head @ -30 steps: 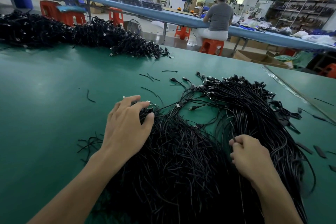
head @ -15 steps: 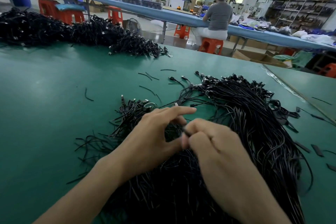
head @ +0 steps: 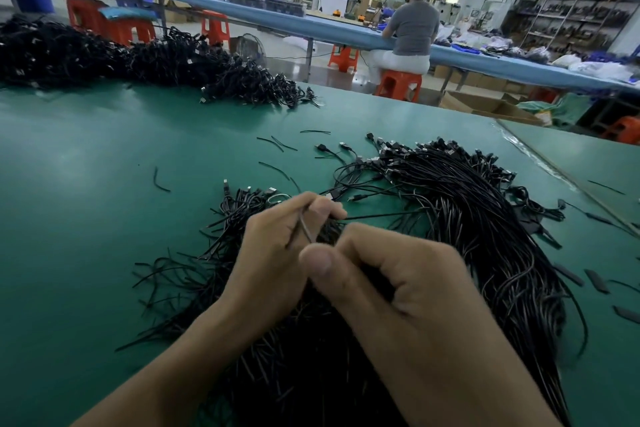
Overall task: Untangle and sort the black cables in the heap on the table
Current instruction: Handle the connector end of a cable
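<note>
Teasing one strand out of the heap, with both hands on it.

My left hand [head: 277, 253] pinches a thin black cable [head: 381, 217] between thumb and curled fingers; my right hand [head: 398, 288] is curled with the thumb pressed down, gripping that cable's near stretch as far as I can judge. The heap of tangled black plug-ended cables [head: 485, 236] lies on the green-matted counter [head: 104, 184], under and right of my hands. I judge the separating step is in hand; next calls for a slow pull leftward — easing snags. No brand, label or writing is legible.
</note>
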A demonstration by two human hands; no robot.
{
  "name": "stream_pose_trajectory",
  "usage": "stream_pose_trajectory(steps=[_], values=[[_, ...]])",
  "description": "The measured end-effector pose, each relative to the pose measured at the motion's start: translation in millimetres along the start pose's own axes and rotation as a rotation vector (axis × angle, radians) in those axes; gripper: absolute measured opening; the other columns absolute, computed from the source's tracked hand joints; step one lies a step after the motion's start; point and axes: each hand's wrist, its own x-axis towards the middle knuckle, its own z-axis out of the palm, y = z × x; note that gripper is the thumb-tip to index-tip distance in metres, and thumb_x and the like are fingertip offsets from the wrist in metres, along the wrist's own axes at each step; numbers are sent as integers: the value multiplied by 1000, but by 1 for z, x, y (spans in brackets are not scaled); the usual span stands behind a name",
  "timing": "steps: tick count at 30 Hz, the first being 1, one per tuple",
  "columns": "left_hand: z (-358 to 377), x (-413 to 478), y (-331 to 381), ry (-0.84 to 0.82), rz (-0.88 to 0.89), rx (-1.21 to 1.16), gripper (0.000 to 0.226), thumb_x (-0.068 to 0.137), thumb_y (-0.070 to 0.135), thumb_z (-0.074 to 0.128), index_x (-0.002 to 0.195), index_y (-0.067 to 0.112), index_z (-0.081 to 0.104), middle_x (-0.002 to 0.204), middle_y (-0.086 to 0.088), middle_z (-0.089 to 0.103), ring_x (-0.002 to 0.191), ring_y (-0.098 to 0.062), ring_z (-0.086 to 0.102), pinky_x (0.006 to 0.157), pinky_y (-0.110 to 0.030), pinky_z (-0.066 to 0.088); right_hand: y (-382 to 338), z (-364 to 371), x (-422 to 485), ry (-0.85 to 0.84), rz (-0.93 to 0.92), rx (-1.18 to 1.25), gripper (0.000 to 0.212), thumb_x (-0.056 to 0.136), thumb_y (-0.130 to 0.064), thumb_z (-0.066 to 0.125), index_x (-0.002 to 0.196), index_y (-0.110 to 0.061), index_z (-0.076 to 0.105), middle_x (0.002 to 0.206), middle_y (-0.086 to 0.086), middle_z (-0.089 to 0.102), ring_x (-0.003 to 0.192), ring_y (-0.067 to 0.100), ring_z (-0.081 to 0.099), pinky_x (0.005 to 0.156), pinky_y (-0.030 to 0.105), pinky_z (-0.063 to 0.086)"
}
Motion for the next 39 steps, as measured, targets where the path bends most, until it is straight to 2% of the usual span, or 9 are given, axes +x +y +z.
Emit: stream_pose_trajectory(steps=[3, 8, 11, 16, 21, 24, 27, 33, 39], values=[[-3, 5, 3, 162, -117, -64, 36, 101, 22, 45, 80, 42, 67, 87, 1, 76, 85, -24, 74, 84, -57, 57, 3, -10, -2, 88, 84, -8, 46, 93, -54, 53, 68, -15, 48, 50, -9, 42, 45, 6, 40, 44, 15, 31], [-27, 19, 20, 356, 177, -53, 28, 104, 45, 42, 77, 38, 49, 57, 14, 51, 50, -8, 51, 67, -34, 55, -1, -8, 1, 45, 187, -21, 40, 84, -58, 47, 70, -20, 51, 54, -10, 49, 47, 4, 43, 49, 18, 38], [-35, 24, 13, 479, 165, 87, 22, 98, 45, 55, 82, 34, 44, 62, -1, 43, 53, -32, 47, 50, -47, 43, 5, -12, 0, 160, 235, -71, 45, 85, -58, 48, 66, -17, 49, 55, -13, 50, 48, 3, 43, 51, 15, 39], [-36, 22, -1, 451, -187, -6, 47, 84, 73, 53, 81, 26, 54, 63, -2, 58, 58, -22, 57, 64, -35, 50, 46, -38, -3, 388, 471, -401, 43, 93, -45, 54, 59, -19, 48, 48, -6, 52, 43, 7, 47, 42, 20, 32], [-36, 22, -7, 314, -381, -164, 55, 89, 69, 41, 55, 26, 50, 50, 10, 48, 52, -16, 47, 82, -47, 53, 96, -37, -6, 43, 838, -609, 34, 102, -40, 45, 77, -19, 54, 73, 1, 59, 70, 19, 57, 70, 36, 47], [-27, 16, -6, 119, -199, -8, 45, 97, 51, 43, 57, 30, 46, 53, 11, 39, 50, -7, 33, 56, -27, 42, 94, -23, -5, -197, 732, -655, 24, 104, -33, 42, 112, -27, 64, 103, -6, 65, 96, 16, 61, 88, 34, 47], [-20, 5, -8, -212, 16, 420, 25, 100, 47, 35, 78, 35, 37, 63, 11, 46, 54, -7, 39, 52, -19, 33, 78, -14, 1, -113, 504, -397, 36, 104, -26, 40, 137, -30, 52, 123, -13, 61, 104, 3, 58, 85, 13, 44], [-18, 1, -2, -427, 102, 644, 18, 97, 32, 27, 89, 26, 42, 79, 12, 47, 75, -17, 45, 73, -41, 43, 35, 6, 5, 0, 295, 124, 39, 92, -62, 40, 112, -40, 66, 92, -22, 72, 86, -1, 68, 75, 17, 53], [-15, 2, -3, -266, 54, 493, 18, 102, 36, 39, 90, 29, 51, 76, 15, 54, 74, -6, 52, 67, -27, 41, 44, 4, 6, 199, 259, -91, 22, 93, -37, 60, 79, -24, 71, 65, -20, 62, 52, 0, 51, 53, 13, 40]])
